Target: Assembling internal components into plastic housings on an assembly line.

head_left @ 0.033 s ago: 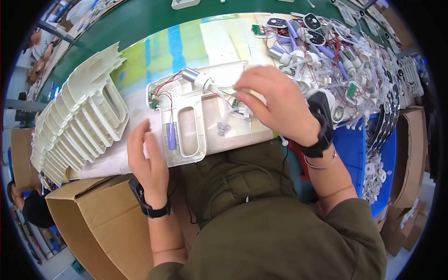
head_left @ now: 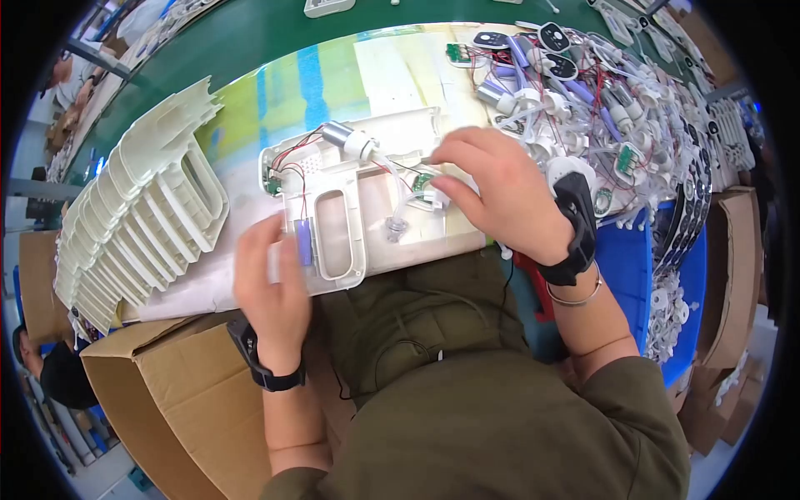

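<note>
Between stacked shells (head_left: 148, 200) and heaped parts (head_left: 575, 104), left fingers (head_left: 255, 254) are parted, right fingers (head_left: 472, 153) unclear in grip.

left hand (head_left: 273, 287) blurred, loosely spread, right hand (head_left: 502, 190) back up, thumb apart from forefinger

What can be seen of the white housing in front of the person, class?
The white housing looks like plastic, with small holes and a long rounded opening. It lies hollow side up on the table. A silver cylinder, a purple cylinder and red wires lie in or on it. The left hand overlaps its edge; contact is unclear.
</note>
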### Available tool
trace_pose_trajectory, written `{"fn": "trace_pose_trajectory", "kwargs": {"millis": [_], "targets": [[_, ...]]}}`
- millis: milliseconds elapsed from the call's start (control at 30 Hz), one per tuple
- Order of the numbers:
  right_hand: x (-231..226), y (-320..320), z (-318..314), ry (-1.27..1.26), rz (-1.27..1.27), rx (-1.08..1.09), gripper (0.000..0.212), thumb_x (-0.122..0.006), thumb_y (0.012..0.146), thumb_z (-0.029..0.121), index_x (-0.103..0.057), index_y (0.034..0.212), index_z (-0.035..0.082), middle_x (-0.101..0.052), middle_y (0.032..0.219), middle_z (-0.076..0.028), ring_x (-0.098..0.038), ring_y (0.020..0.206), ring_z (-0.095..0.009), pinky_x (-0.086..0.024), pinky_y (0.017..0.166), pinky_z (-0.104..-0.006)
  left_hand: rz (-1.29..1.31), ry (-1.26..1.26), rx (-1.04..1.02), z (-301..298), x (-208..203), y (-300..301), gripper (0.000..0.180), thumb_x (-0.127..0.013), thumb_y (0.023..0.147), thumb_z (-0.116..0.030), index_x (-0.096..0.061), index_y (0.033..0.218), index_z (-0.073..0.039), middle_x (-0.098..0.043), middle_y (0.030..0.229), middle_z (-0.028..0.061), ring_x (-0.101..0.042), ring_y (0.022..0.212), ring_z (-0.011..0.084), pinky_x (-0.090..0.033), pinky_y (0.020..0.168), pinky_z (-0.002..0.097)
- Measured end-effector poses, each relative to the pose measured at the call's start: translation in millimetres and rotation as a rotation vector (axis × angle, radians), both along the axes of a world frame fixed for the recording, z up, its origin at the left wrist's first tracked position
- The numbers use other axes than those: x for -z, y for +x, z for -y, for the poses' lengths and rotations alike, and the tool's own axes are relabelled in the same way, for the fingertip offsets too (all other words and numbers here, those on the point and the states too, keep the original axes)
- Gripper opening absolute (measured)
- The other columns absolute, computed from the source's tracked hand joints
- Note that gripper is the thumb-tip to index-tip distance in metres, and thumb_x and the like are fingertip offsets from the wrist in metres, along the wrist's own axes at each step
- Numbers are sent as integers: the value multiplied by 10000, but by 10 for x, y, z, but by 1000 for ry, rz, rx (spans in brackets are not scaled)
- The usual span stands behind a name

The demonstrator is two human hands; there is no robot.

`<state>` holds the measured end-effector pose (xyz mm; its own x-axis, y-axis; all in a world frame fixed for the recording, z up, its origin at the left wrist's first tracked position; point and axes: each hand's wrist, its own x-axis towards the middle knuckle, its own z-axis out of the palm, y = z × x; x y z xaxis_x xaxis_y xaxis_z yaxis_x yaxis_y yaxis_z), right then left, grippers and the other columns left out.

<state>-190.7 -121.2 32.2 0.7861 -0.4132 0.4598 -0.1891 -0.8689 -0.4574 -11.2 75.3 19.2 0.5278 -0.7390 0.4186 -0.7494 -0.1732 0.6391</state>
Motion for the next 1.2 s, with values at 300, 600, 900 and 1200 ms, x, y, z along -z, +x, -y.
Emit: {"fn": "trace_pose_trajectory", "kwargs": {"millis": [300,600,900,1200], "targets": [[441,-201,-206,-153,-176,54,415,-661,677,208,-555,1043,45,-579,802,-100,-560,751,-294,-440,685,-395,778,389,549,721,-285,-290,384,-485,768,-63,-569,1139,-114,-553,1085,119,-522,990,279,-398,890,433],[229,-205,-275,582,27,-67,330,-594,843,290,-549,1063,49,-600,779,-119,-585,716,-264,-449,632,-370,488,126,604,657,-198,-123,546,-661,650,22,-515,1169,-59,-553,984,141,-525,912,306,-423,810,377],[621,-12,-213,163,23,118,347,-662,768,248,-542,1030,55,-575,956,-102,-556,814,-244,-451,722,-339,-650,-100,398,611,-91,56,229,-602,838,-49,-523,1050,-20,-609,884,82,-551,678,107,-450,599,216],[553,10,-308,80,-118,145,417,-685,730,246,-487,1040,49,-506,1041,-113,-529,934,-289,-452,768,-371,-801,12,533,598,-28,267,342,-630,761,-5,-528,1086,-14,-624,938,104,-578,749,119,-482,680,229]]}}
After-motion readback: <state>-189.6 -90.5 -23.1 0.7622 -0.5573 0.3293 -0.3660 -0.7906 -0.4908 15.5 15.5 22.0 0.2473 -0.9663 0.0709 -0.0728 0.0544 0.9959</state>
